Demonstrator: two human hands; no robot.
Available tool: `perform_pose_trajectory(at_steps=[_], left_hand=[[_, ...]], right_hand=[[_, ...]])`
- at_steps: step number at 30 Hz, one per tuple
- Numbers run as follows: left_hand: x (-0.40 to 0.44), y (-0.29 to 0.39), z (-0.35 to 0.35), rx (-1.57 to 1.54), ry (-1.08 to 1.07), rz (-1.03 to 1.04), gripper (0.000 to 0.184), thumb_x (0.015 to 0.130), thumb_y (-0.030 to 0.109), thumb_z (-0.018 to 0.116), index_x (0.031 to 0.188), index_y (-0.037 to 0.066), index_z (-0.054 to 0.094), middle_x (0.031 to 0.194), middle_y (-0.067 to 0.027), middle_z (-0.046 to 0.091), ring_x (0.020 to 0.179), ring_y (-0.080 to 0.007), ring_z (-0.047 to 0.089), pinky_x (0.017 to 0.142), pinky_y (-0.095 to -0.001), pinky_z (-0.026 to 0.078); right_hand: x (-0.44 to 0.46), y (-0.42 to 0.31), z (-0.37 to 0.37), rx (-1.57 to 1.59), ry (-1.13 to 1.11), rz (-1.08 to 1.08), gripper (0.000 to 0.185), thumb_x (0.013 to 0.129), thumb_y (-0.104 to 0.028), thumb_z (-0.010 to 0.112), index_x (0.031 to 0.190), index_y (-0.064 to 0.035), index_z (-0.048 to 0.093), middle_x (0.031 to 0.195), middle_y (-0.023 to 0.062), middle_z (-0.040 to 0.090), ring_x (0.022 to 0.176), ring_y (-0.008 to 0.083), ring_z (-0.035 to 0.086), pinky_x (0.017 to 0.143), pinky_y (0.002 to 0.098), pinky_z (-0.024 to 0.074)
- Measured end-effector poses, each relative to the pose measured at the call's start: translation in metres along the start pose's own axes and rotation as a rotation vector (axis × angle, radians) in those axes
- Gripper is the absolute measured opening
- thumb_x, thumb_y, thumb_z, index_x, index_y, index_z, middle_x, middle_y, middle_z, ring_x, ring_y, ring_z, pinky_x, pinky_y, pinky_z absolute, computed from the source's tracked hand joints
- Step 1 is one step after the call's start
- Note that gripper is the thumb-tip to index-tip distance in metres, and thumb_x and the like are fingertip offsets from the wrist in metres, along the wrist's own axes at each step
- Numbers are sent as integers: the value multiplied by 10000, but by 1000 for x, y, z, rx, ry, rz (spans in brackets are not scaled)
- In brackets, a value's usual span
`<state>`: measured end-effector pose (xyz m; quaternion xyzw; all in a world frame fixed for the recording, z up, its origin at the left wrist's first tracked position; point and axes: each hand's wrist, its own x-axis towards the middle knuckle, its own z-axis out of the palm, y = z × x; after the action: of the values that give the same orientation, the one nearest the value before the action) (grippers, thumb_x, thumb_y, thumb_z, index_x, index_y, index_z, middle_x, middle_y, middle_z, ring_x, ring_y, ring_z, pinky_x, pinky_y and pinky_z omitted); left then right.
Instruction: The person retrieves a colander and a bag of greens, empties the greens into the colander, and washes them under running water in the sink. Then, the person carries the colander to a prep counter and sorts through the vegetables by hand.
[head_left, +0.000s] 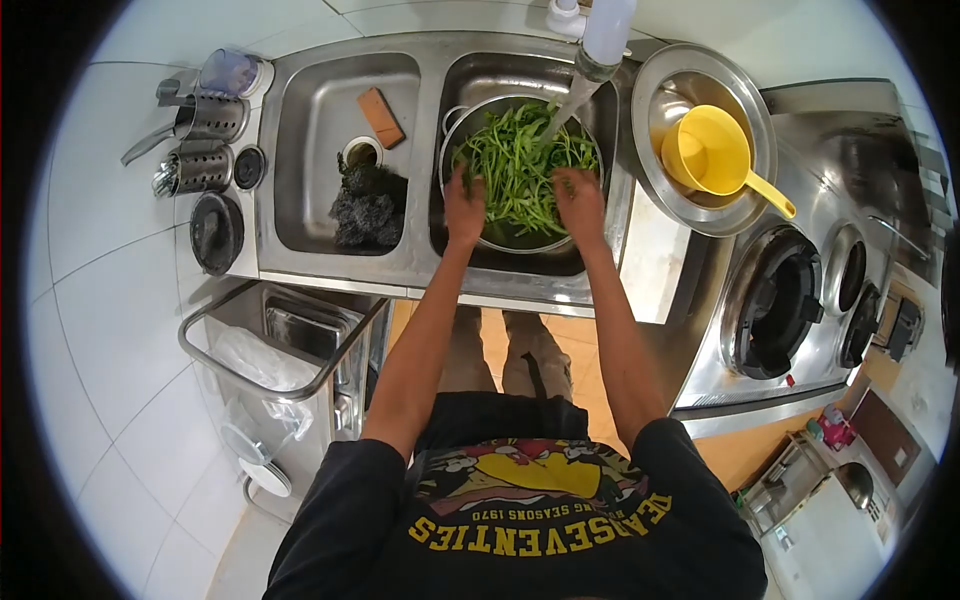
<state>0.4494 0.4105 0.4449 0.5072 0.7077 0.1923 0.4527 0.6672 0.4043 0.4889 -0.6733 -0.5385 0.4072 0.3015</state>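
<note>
Long-stemmed leafy greens (515, 165) fill a round metal pot (512, 246) that stands in the right sink basin. Water runs onto them from the tap (597, 62) above. My left hand (464, 207) is at the left side of the greens, its fingers curled in against them and partly hidden. On the opposite side, my right hand (580, 205) has its fingers bent over the stems near the pot's right rim. Both hands press in on the greens from the sides; the fingertips are hidden among the leaves.
The left basin (300, 150) holds an orange-brown block (381, 117) and dark scrubbing mesh (368, 215). To the right, a yellow dipper (708, 150) lies in a wide metal bowl (655, 75). Beyond it is a gas stove (775, 300). Perforated utensil holders (212, 118) stand at left, above a metal-railed cart (255, 385).
</note>
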Motion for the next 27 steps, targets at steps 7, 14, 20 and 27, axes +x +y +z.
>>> perform_pose_trajectory(at_steps=[7, 14, 20, 27], left_hand=[[-12, 10, 38, -5, -143, -116, 873, 797, 400, 646, 1417, 42, 146, 1356, -238, 355, 1231, -337, 397, 998, -366, 352], [-8, -8, 25, -298, -237, -218, 826, 824, 274, 619, 1430, 69, 97, 1329, -183, 406, 1186, -274, 452, 943, -346, 394], [-34, 37, -6, -468, -350, -320, 782, 850, 248, 584, 1440, 110, 89, 1306, -150, 426, 1124, -240, 500, 894, -361, 430], [-13, 15, -18, 144, -97, -101, 724, 827, 194, 559, 1420, 53, 168, 1348, -218, 360, 1141, -331, 468, 914, -400, 416]], right_hand=[[32, 47, 47, -29, -177, 473, 1096, 612, -521, 756, 1391, 7, 194, 1396, 253, 278, 1281, 425, 269, 1029, 465, 304], [32, 17, 28, 164, -245, 457, 993, 679, -416, 724, 1369, 83, 211, 1386, 249, 310, 1266, 325, 359, 1013, 359, 336], [14, -15, 8, 138, -90, 183, 690, 728, -297, 689, 1268, 46, 428, 1223, 246, 500, 1173, 358, 453, 953, 368, 386], [4, -18, -6, 113, -50, -57, 418, 801, -228, 642, 1151, -13, 561, 1123, 214, 535, 1083, 327, 511, 900, 376, 428]])
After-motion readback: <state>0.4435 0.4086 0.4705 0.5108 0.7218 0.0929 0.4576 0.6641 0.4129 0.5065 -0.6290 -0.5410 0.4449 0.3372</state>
